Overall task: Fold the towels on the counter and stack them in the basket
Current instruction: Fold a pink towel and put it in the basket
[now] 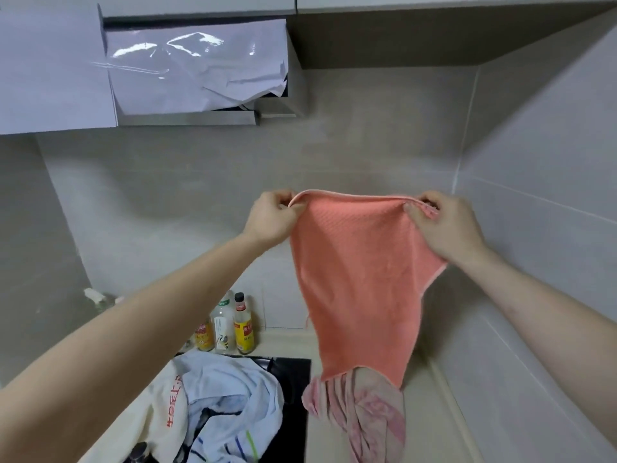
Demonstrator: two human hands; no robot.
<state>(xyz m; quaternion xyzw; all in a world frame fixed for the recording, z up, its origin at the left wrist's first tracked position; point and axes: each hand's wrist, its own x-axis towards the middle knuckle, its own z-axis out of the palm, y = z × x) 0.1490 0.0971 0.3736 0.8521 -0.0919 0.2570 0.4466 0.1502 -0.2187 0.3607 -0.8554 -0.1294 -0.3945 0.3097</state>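
There is only one view, from a wide-angle camera worn on the person's head. It faces forward toward the grey tiled kitchen wall (350, 155) and slightly down to the pale beige stone counter (430, 426). Both bare forearms enter from the bottom corners, very near the lens. The wall corner stands further away.

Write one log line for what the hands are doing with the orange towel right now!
left hand: pinches top corner | right hand: pinches other top corner | orange towel: hangs spread, unfolded | basket: not in view

Two bare, sleeveless forearms
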